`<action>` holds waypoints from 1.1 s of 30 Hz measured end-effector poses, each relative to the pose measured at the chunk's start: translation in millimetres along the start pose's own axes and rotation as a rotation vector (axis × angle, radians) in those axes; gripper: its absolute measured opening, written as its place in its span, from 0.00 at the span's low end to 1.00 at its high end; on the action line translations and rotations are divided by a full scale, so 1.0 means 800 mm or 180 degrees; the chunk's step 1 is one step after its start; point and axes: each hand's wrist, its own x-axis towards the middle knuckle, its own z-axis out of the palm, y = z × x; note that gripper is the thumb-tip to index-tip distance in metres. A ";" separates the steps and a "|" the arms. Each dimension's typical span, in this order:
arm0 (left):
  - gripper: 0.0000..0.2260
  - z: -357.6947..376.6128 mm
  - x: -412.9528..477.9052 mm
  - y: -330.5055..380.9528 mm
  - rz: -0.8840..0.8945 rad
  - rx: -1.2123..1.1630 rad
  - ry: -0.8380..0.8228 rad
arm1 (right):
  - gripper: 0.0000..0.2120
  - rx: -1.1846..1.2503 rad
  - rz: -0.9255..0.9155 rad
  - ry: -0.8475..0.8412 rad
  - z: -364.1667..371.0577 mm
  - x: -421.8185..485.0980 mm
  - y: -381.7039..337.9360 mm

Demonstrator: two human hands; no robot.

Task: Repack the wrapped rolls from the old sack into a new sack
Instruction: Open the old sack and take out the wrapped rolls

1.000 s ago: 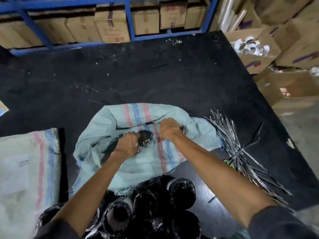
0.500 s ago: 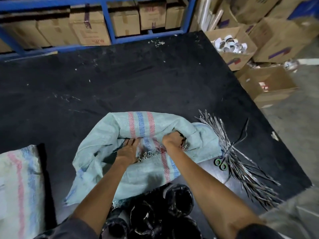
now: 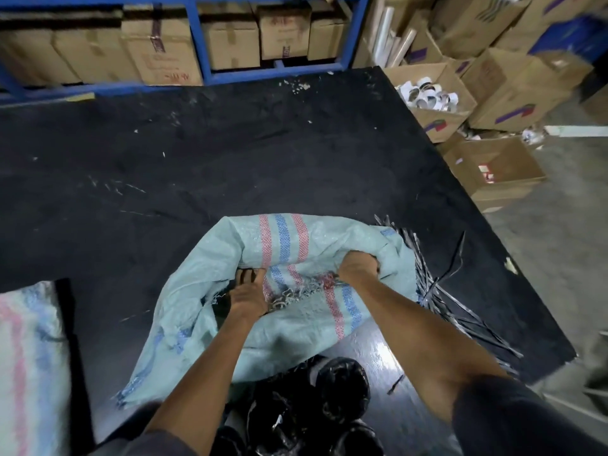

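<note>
A pale green woven sack (image 3: 296, 245) with red and blue stripes lies crumpled on the black table (image 3: 230, 153), its frayed mouth facing me. My left hand (image 3: 246, 296) reaches into the mouth, fingers inside the dark opening and partly hidden. My right hand (image 3: 357, 268) grips the sack's upper rim at the right of the mouth. Several black-wrapped rolls (image 3: 342, 386) stand packed together at the near table edge, just below the sack. A second striped sack (image 3: 29, 363) lies at the far left.
A bundle of black and silver straps (image 3: 460, 307) fans out right of the sack. Cardboard boxes (image 3: 493, 166) stand on the floor past the table's right edge. A blue rack (image 3: 197, 37) holding cartons runs behind the table.
My hands have moved apart along the sack's mouth, the right one further right. The view has shifted, so the sack at the left shows less.
</note>
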 end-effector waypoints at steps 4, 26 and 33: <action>0.35 -0.004 -0.001 0.011 -0.0041 0.0137 -0.0123 | 0.20 -0.1077 -0.0133 0.0017 -0.012 0.002 0.008; 0.39 -0.006 -0.013 -0.005 0.0035 -0.0038 0.0005 | 0.19 -0.1390 -0.0500 -0.0403 -0.004 0.007 -0.007; 0.09 -0.057 -0.068 -0.020 -0.0379 0.0653 0.0630 | 0.08 -0.0921 -0.1102 -0.0565 -0.025 -0.019 -0.057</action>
